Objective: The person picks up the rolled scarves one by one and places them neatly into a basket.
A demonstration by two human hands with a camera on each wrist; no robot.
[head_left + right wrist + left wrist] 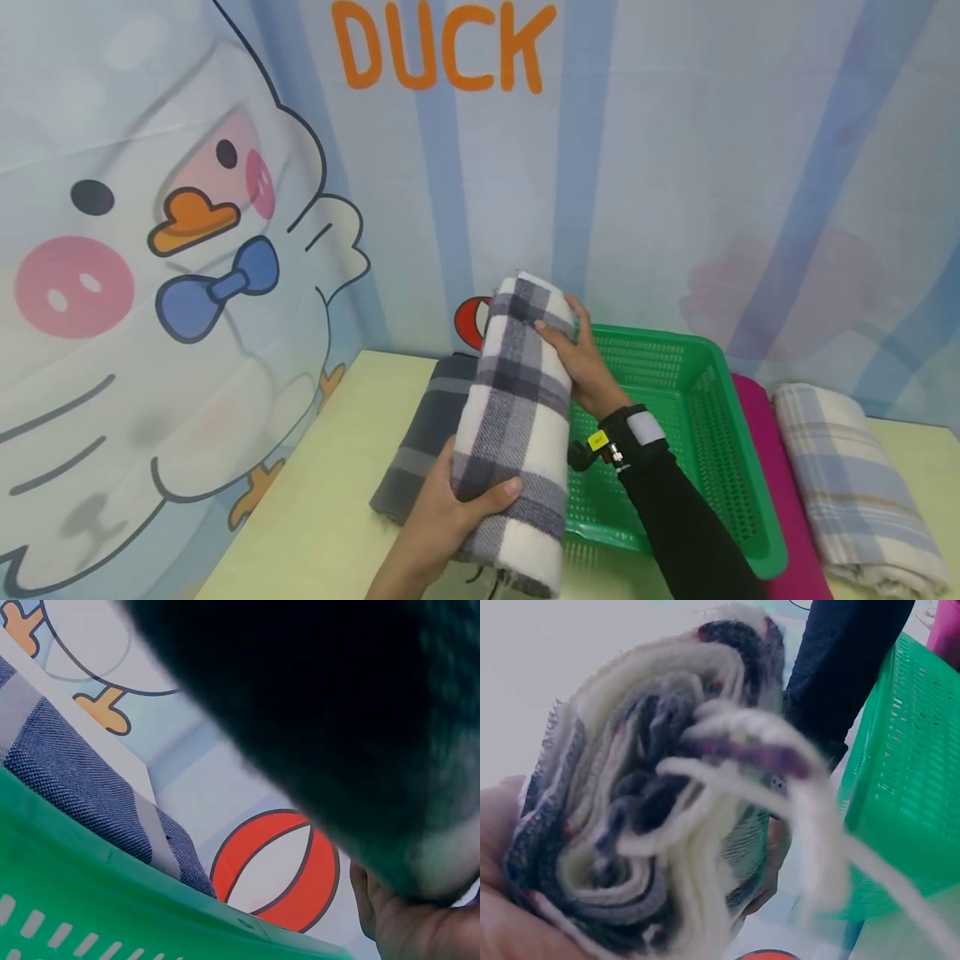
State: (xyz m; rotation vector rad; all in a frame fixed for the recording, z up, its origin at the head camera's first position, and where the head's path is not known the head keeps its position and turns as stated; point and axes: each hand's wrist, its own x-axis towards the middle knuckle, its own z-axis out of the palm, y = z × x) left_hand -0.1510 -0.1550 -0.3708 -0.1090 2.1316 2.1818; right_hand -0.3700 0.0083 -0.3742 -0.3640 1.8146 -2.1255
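Note:
Both hands hold a rolled plaid scarf [517, 400] in white, grey and dark purple, tilted up over the left side of a green plastic basket [712, 417]. My left hand [442, 512] grips its near end, thumb across the top. Near the far end, my right hand [585, 367] clasps the roll from the right side. In the left wrist view the coiled end of the scarf [592, 787] faces the camera, with twisted fringe strands hanging loose. A dark, blurred stretch of the roll fills much of the right wrist view, above the right hand [420, 930].
Left of the basket lies a dark grey striped folded cloth [420, 442], partly behind the scarf. To its right are a magenta cloth [772, 475] and a folded white-and-blue plaid cloth [847, 483]. A printed duck backdrop [502, 208] rises behind the pale yellow table [300, 500].

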